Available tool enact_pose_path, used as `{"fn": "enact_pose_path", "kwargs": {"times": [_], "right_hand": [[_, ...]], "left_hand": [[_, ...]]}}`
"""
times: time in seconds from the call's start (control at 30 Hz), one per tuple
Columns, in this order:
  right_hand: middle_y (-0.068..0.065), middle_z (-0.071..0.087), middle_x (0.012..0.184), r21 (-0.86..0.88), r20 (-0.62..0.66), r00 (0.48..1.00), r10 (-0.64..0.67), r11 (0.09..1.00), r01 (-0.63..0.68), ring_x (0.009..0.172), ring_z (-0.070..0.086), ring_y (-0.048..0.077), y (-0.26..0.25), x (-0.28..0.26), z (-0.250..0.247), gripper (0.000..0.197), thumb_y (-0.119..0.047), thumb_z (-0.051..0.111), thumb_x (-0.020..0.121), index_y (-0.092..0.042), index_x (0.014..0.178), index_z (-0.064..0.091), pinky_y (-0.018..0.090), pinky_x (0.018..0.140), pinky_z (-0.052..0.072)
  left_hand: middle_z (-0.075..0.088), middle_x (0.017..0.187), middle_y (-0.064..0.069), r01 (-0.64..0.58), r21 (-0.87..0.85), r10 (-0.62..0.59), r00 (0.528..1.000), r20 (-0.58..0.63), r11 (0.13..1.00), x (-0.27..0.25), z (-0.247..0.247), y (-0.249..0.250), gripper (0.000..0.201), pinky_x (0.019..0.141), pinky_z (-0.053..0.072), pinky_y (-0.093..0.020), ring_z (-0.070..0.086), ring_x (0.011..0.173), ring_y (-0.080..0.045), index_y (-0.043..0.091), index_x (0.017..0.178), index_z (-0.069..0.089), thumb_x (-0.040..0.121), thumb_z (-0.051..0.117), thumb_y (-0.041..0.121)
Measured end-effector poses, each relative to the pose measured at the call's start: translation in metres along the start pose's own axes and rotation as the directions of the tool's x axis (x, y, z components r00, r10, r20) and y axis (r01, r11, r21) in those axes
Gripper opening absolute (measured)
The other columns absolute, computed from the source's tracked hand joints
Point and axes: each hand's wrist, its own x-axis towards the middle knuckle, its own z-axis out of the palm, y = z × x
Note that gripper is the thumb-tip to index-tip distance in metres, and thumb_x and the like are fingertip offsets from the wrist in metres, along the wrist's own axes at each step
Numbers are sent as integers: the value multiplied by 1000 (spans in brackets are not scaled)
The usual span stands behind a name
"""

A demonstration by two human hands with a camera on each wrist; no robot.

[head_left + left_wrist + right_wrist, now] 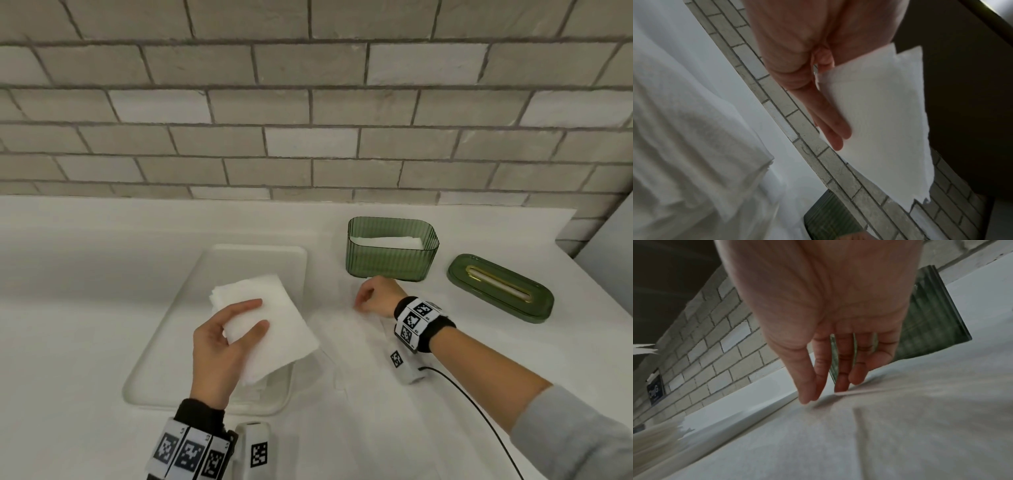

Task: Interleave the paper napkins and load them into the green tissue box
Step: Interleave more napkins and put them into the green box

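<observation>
left hand (222, 346): over the tray, palm up, thumb and fingers pinching one folded napkin (270, 325) lifted off the pile; the left wrist view shows the same napkin (879, 123) held between thumb and fingers (830, 126).
tray (185, 342): pale, shallow, rounded corners, left of counter centre, near the front edge.
napkin pile (258, 385): in the tray under the lifted napkin, mostly hidden; the left wrist view shows stacked white edges (701, 146), blurred.
counter (85, 274): white, runs up to a grey brick-tile wall (308, 102).
spread napkin (356, 339): lies flat on the counter just right of the tray, white on white, edges hard to trace.
right hand (375, 299): on the spread napkin's far end, just in front of the box; fingers straight, tips (840, 386) touching the paper (879, 434), nothing gripped.
tissue box (392, 253): green, ribbed, see-through, lid off, upright toward the back right of the counter; white napkins already inside (390, 242).
lid (500, 287): green, slot with gold rim, flat on the counter right of the box, close to the right edge, apart from the box.
cable (479, 411): black, runs from the right wrist device toward the front edge.
</observation>
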Motion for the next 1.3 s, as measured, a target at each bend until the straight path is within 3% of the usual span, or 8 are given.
{"fn": "enact_pose_path", "kwargs": {"times": [0.13, 0.37, 0.57, 0.73, 1.0, 1.1, 1.2, 1.3], "right_hand": [[-2, 56, 89, 13, 41, 999, 16, 1000, -17, 83, 56, 15, -3, -1, 2, 42, -17, 82, 72, -18, 108, 60, 22, 69, 45], [-12, 61, 70, -1, 27, 999, -24, 1000, 24, 68, 54, 3, -1, 1, -4, 12, -15, 80, 75, -12, 86, 75, 17, 65, 41], [-1, 58, 109, -25, -21, 999, 32, 999, -33, 100, 57, 16, 13, -4, -12, 39, -33, 84, 68, -26, 98, 61, 29, 89, 48], [4, 39, 139, -471, 178, 969, 173, 879, -70, 127, 46, 24, 24, -34, -31, 93, -45, 84, 61, -16, 140, 43, 35, 104, 44], [14, 55, 126, -606, 11, 997, 81, 793, -58, 113, 55, 30, 37, -53, -34, 38, -18, 52, 91, -10, 127, 54, 30, 89, 45], [9, 61, 97, -531, -33, 997, 75, 844, -81, 93, 58, 28, 38, -54, -49, 21, -16, 47, 92, -10, 100, 66, 28, 71, 43], [-1, 41, 55, -267, -30, 999, 30, 963, -37, 63, 47, 20, 27, -64, -77, 32, -14, 54, 89, -11, 59, 48, 25, 50, 30], [0, 70, 66, 329, 39, 994, -105, 940, 87, 62, 65, 13, -7, -95, -102, 10, -12, 65, 90, -5, 87, 72, 21, 55, 49]], "left_hand": [[77, 101, -3, 17, -8, -17, 1000, -12, 1000, 2, 10, -3, 30, 70, 60, -30, 73, 93, -22, 19, 97, 79, 75, 81, -2], [75, 105, -5, 25, 1, -25, 1000, -2, 1000, 3, 18, -3, 31, 75, 60, -39, 72, 96, -26, 18, 98, 78, 73, 82, -1], [76, 104, -1, 15, -3, -15, 1000, 26, 1000, 4, 17, -2, 29, 79, 60, -41, 72, 97, -21, 19, 95, 79, 74, 82, -1], [76, 103, 1, 4, -13, -4, 1000, 15, 1000, 2, 7, -4, 27, 67, 59, -24, 72, 94, -16, 20, 91, 79, 74, 81, -2], [77, 100, 2, 46, -23, -44, 996, 78, 999, -2, 32, -6, 27, 68, 61, -27, 73, 93, -18, 17, 93, 79, 74, 81, -2], [76, 104, 1, 48, -14, -46, 994, 102, 999, -3, 41, -8, 32, 75, 62, -32, 72, 94, -16, 20, 100, 78, 75, 82, 0], [75, 107, 5, 80, 4, -80, 990, 120, 997, -1, 43, -14, 39, 80, 60, -29, 71, 99, -14, 24, 109, 76, 78, 79, 0], [73, 115, 4, 95, 40, -100, 984, 150, 995, 2, 48, -16, 45, 88, 58, -29, 69, 106, -12, 26, 119, 71, 82, 76, 1]]}}
